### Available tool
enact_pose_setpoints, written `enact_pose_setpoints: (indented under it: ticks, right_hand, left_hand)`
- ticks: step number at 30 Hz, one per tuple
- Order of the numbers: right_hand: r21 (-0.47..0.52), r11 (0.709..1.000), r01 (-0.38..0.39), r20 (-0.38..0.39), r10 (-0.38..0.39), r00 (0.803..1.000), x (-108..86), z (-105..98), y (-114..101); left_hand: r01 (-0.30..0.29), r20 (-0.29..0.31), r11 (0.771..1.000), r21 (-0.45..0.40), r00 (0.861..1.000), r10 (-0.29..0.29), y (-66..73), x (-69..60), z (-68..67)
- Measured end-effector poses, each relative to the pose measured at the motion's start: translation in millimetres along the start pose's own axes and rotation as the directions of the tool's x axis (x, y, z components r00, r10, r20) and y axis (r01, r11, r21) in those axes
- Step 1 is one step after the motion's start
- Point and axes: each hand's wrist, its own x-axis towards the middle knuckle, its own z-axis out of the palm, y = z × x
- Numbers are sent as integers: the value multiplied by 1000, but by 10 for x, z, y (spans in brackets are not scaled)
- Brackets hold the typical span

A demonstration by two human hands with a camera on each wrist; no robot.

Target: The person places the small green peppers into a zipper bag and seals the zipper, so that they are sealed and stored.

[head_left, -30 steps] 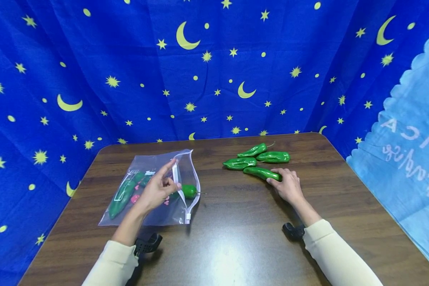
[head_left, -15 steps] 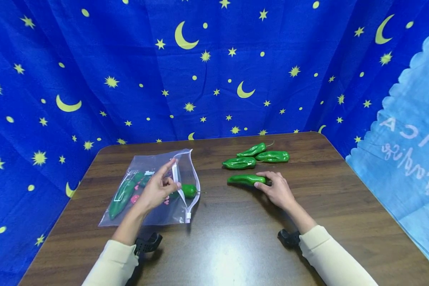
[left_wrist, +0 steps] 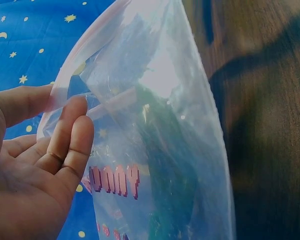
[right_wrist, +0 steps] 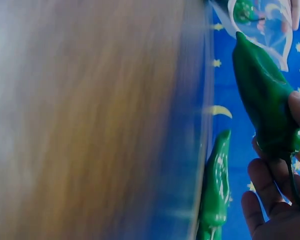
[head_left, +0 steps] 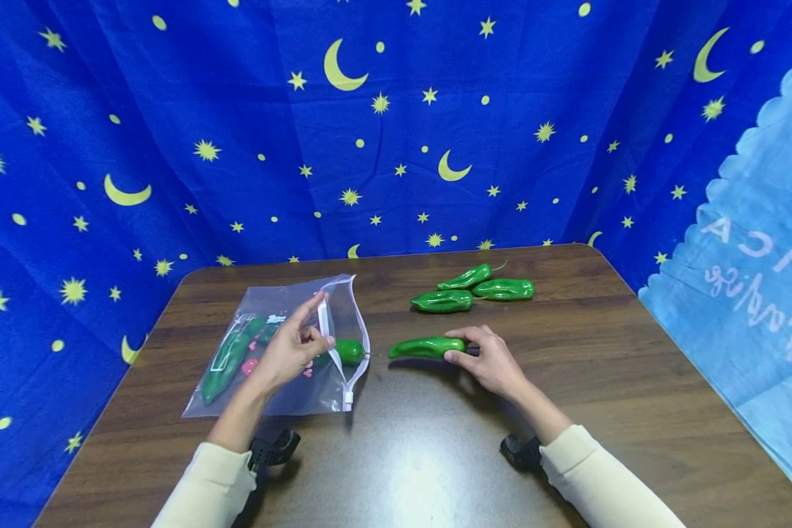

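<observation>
Your right hand [head_left: 493, 361] grips a glossy, tapered green pepper [head_left: 427, 347] by its stem end, thumb on the near side and fingers on the far side, over the middle of the brown wood-grain worktop [head_left: 620, 345]. The pepper's long axis runs nearly left to right, its pointed tip aimed left, just short of the mouth of the clear plastic zip bag [head_left: 310, 400] with pink print. Your left hand [head_left: 289, 357] pinches that bag's upper rim, keeping the mouth parted toward the right. Inside the mouth lies a stemmed green pepper [head_left: 350, 353], its thin stem pointing right. Beyond your right hand, on the far side, three shiny green peppers [head_left: 444, 301] lie grouped together.
</observation>
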Motion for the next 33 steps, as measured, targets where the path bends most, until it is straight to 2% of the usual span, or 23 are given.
enact_pose_setpoints:
  ticks: [9, 16, 24, 33]
  right_hand:
    - [43, 998, 39, 36, -40, 999, 9, 113, -119]
    - [49, 998, 34, 23, -35, 999, 27, 166, -159]
    - [52, 998, 27, 5, -28, 1000, 68, 252, -215]
    - [56, 998, 25, 3, -25, 1000, 118, 358, -287]
  left_hand:
    - [-4, -2, 1000, -2, 1000, 4, -16, 5, 3]
    - [-44, -2, 999, 6, 999, 44, -26, 17, 9]
    - [-17, 10, 1000, -11, 1000, 17, -10, 4, 7]
    - [-27, 27, 1000, -14, 999, 27, -9, -8, -1]
